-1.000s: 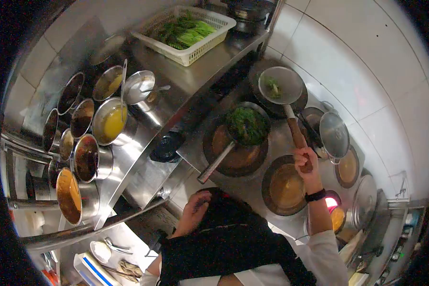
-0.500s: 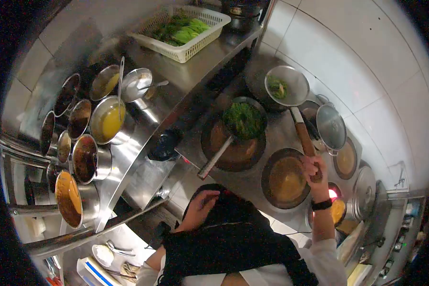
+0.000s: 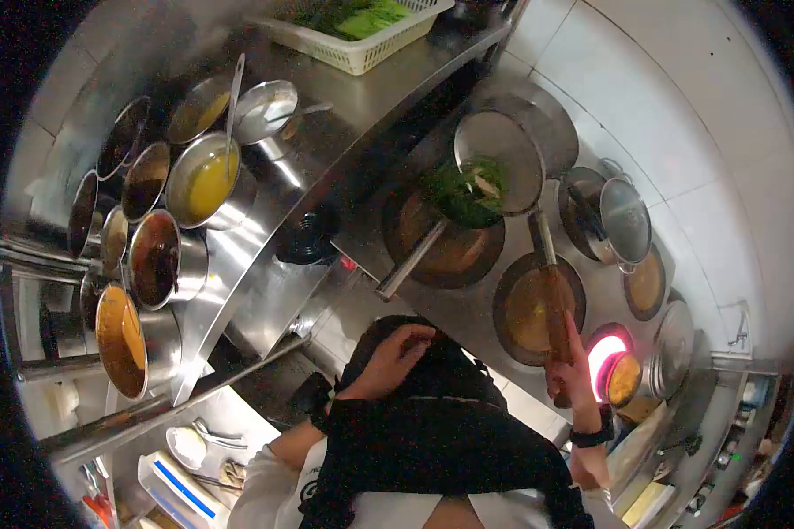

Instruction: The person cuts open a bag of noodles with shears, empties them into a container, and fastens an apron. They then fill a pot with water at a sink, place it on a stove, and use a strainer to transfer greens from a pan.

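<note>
My right hand (image 3: pixel 569 379) is wrapped round the wooden handle (image 3: pixel 556 313) of a long-handled round metal strainer (image 3: pixel 512 145). This strainer is tilted, with some greens at its lower side, over a second strainer (image 3: pixel 408 264) full of dark green vegetables (image 3: pixel 454 196). The second one rests across a wok (image 3: pixel 434 269) and has a bare metal handle. Where the two meet, their rims overlap and partly hide the greens. In front of my black apron (image 3: pixel 450 441), my left hand (image 3: pixel 395 361) holds nothing, its fingers loosely extended.
Another liquid-filled wok (image 3: pixel 525 317) sits under the wooden handle. A burner glows pink (image 3: pixel 609 353) right of my right hand. Pots of sauces (image 3: pixel 205 196) crowd the left counter. A white basket (image 3: pixel 362 55) of greens stands at the back. A lidded pot (image 3: pixel 626 225) is on the right.
My right hand has drawn back towards me, and the wooden-handled strainer has moved left over the other strainer and tipped. My left hand has shifted slightly right in the view, which has also shifted.
</note>
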Available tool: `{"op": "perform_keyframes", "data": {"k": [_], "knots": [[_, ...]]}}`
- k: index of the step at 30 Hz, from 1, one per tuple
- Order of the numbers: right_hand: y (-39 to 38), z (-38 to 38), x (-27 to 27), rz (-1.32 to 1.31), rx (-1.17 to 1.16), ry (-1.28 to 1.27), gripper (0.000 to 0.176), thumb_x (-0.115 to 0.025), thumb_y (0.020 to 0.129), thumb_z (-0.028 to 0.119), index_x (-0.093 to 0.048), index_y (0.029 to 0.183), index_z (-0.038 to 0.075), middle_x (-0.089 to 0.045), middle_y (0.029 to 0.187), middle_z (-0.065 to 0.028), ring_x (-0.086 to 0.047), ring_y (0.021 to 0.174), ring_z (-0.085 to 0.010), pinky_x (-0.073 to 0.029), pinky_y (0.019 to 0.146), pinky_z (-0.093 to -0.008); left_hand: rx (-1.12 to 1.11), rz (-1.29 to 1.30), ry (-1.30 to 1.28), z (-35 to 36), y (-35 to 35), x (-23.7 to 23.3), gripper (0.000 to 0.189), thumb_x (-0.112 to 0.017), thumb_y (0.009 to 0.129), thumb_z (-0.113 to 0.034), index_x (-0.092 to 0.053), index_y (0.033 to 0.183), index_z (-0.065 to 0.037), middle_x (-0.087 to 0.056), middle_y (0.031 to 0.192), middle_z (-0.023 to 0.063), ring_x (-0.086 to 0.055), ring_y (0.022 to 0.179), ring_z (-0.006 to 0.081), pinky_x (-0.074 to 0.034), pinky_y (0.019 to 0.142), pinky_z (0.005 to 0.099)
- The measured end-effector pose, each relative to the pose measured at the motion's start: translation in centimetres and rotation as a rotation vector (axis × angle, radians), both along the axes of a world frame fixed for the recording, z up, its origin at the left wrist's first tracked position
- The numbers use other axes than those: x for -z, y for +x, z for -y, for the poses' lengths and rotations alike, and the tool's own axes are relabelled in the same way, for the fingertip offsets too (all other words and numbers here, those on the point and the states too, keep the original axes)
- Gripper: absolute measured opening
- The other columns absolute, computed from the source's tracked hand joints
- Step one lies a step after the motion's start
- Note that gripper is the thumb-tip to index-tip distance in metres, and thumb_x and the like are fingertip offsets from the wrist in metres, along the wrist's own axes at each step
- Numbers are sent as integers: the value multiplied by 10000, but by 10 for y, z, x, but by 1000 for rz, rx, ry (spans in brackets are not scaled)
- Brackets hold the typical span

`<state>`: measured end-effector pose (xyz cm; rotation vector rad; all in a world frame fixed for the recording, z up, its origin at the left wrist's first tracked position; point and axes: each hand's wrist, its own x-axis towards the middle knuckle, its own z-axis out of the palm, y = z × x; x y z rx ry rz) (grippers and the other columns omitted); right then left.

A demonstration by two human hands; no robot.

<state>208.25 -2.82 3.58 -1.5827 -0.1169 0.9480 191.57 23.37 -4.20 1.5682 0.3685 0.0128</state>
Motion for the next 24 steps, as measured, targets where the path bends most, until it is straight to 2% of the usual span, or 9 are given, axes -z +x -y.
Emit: {"op": "perform_keyframes", "data": {"k": [4,9,13,15,16,17,19,22,24], "knots": [[-13,-6,5,51,-30,-142,820,-421,650,-76,-180,1368,239,-506,754,-3,-431,508,-77,-377,439,-192,8,25,72,1,4,-4,247,-479,853,-89,-483,1093,-32,-536,1037,77,-499,982,159,-387,850,273],[-1,12,25,619,-199,-295,822,-383,638,-130,-174,1367,186,-522,844,5,-396,416,-46,-332,361,-174,14,-8,60,1,8,-5,240,-478,848,-80,-486,1081,-27,-537,1040,80,-504,982,163,-391,848,272],[18,3,3,332,-53,-304,800,-387,647,-104,-177,1367,175,-544,909,-10,-401,427,-46,-330,369,-166,-25,-10,33,3,5,11,231,-476,847,-76,-485,1072,-25,-542,1033,81,-512,979,171,-392,854,276],[40,-2,2,287,112,-69,777,-399,658,-62,-177,1367,167,-548,920,-16,-400,422,-49,-323,360,-167,-30,23,42,2,3,12,231,-477,847,-77,-484,1072,-24,-545,1030,82,-516,976,175,-392,855,278],[66,2,20,495,30,29,726,-444,678,41,-214,1361,131,-361,1286,-63,-508,811,-88,-426,640,-191,-63,-10,0,3,0,12,230,-478,847,-77,-484,1071,-24,-546,1028,85,-519,973,176,-395,853,280],[82,-5,24,503,35,29,726,-444,678,41,-214,1361,131,-361,1286,-63,-508,811,-88,-426,640,-191,-97,-47,-44,4,-1,12,229,-479,847,-76,-484,1070,-24,-547,1026,89,-523,970,176,-398,850,281],[115,-20,25,418,125,102,710,-441,702,43,-207,1364,150,-349,1282,-57,-441,626,-43,-382,510,-161,-96,-89,50,1,-1,-4,227,-479,849,-76,-488,1069,-24,-547,1029,92,-526,964,175,-402,846,280],[154,-43,29,448,161,89,683,-421,733,28,-194,1365,156,-482,1124,-65,-466,595,-62,-400,501,-166,-146,-151,73,-2,-6,-5,223,-482,850,-74,-495,1065,-22,-548,1034,95,-528,957,167,-406,836,274],[179,-52,47,497,203,74,739,-398,692,-32,-188,1363,197,-446,567,-20,-384,363,-86,-343,319,-214,-197,-168,1,-2,-12,-5,221,-485,849,-72,-500,1063,-20,-548,1036,94,-527,955,159,-407,832,270]]}}
